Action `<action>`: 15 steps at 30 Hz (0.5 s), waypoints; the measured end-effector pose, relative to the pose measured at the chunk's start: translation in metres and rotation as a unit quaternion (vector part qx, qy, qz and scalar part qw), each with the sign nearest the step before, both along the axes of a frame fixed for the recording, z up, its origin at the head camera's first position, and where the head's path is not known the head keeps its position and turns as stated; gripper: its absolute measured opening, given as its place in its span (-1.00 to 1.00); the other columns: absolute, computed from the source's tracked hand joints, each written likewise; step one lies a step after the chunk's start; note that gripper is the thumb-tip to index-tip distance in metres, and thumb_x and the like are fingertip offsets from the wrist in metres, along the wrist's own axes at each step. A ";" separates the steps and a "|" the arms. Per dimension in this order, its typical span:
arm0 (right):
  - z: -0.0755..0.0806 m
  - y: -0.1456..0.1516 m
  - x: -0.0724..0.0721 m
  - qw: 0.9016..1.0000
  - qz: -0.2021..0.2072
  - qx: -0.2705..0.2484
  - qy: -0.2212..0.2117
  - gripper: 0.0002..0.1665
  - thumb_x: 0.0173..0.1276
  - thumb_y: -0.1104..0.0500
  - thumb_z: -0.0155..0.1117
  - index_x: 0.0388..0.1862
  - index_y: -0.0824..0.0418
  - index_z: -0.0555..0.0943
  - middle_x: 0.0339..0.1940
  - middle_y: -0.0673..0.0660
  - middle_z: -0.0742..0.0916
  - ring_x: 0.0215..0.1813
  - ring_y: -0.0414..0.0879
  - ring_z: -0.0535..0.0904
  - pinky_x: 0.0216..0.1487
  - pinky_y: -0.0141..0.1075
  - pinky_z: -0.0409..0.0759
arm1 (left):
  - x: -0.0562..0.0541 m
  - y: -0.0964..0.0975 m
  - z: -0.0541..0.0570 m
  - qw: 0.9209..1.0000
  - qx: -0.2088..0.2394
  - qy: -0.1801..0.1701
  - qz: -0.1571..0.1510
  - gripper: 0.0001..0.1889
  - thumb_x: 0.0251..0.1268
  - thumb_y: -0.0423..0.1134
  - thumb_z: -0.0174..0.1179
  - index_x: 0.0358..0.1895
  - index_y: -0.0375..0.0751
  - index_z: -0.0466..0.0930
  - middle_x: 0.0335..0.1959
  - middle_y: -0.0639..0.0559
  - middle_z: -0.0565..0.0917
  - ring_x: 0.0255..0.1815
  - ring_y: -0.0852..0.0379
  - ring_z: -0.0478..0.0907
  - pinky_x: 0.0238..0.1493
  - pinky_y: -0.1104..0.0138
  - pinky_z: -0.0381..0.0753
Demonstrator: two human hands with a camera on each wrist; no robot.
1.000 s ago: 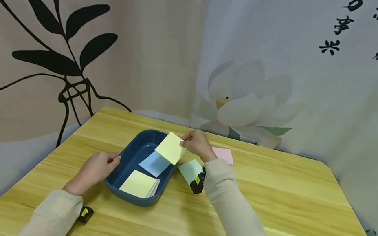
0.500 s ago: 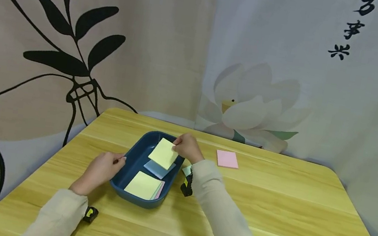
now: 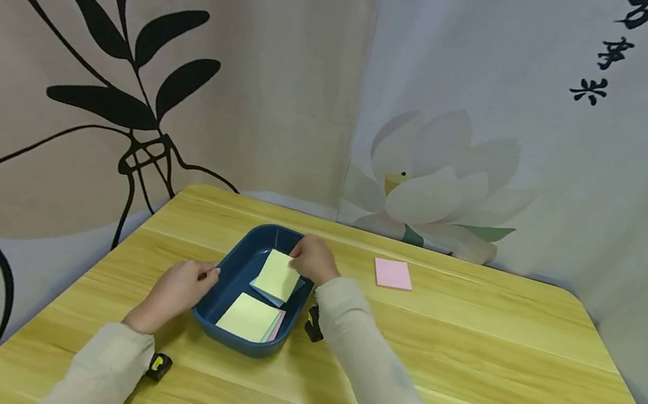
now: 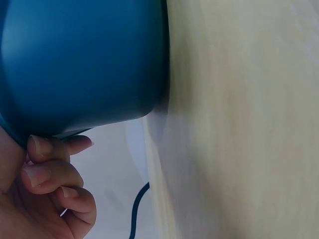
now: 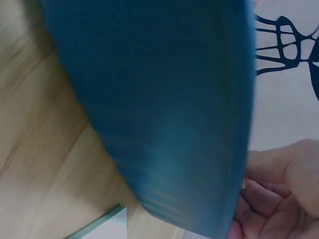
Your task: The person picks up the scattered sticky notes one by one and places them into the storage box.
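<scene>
A dark blue plastic tray (image 3: 245, 257) stands on the wooden table. My left hand (image 3: 176, 292) pinches its left rim; in the left wrist view the fingers (image 4: 55, 174) curl at the tray's edge. Reaching over the far right rim, my right hand (image 3: 315, 260) pinches a yellow sticky note pad (image 3: 277, 275) by its right edge. That pad lies over a blue sticky note pad (image 3: 266, 296), of which only the edges show. Another yellow pad (image 3: 246, 317) fills the near end, with green and pink (image 3: 277, 326) edges peeking out beneath. The tray's wall hides the right fingertips in the right wrist view.
A pink sticky note pad (image 3: 393, 274) lies on the table (image 3: 463, 365) right of the tray. In the right wrist view, a pale green pad (image 5: 107, 226) sits beside the tray; the right forearm hides it in the head view. A printed curtain (image 3: 292, 84) hangs behind.
My right hand has lowered the yellow pad leftward into the tray, over the blue pad. The left hand keeps its hold on the rim. The head view has shifted slightly.
</scene>
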State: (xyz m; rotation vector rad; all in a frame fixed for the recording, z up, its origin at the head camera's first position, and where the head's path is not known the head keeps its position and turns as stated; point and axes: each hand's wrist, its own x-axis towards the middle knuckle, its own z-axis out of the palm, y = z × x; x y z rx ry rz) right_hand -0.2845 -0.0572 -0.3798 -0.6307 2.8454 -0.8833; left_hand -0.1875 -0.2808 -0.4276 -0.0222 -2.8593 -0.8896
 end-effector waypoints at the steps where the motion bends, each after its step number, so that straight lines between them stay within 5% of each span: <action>1: -0.001 -0.001 0.000 1.000 -0.001 0.006 0.000 -0.92 0.24 0.34 0.32 -0.36 0.30 0.75 -0.22 0.18 0.77 -0.45 -0.15 0.50 -0.21 -0.21 0.63 | 0.000 0.000 0.000 1.000 0.001 -0.001 0.000 -0.56 0.44 -0.20 -0.01 0.19 -0.48 0.49 -0.77 0.07 0.30 -0.77 0.19 0.19 -0.71 0.37 0.22; 9: -0.009 -0.005 0.000 0.995 -0.007 0.096 0.032 -0.82 0.27 0.22 0.35 -0.16 0.20 0.74 -0.12 0.08 0.76 -0.14 -0.03 0.69 -0.12 -0.17 0.65 | 0.001 0.001 0.001 1.000 0.004 -0.002 0.000 -0.56 0.45 -0.20 -0.02 0.20 -0.48 0.49 -0.79 0.09 0.28 -0.78 0.20 0.17 -0.73 0.38 0.21; 15: -0.009 -0.006 0.003 0.986 0.001 0.153 0.068 -0.81 0.29 0.17 0.34 -0.15 0.17 0.74 -0.15 0.05 0.77 -0.18 -0.07 0.70 -0.16 -0.20 0.66 | 0.001 0.001 0.001 1.000 0.001 0.002 -0.002 -0.56 0.45 -0.20 -0.02 0.19 -0.48 0.49 -0.79 0.09 0.28 -0.78 0.20 0.17 -0.72 0.37 0.21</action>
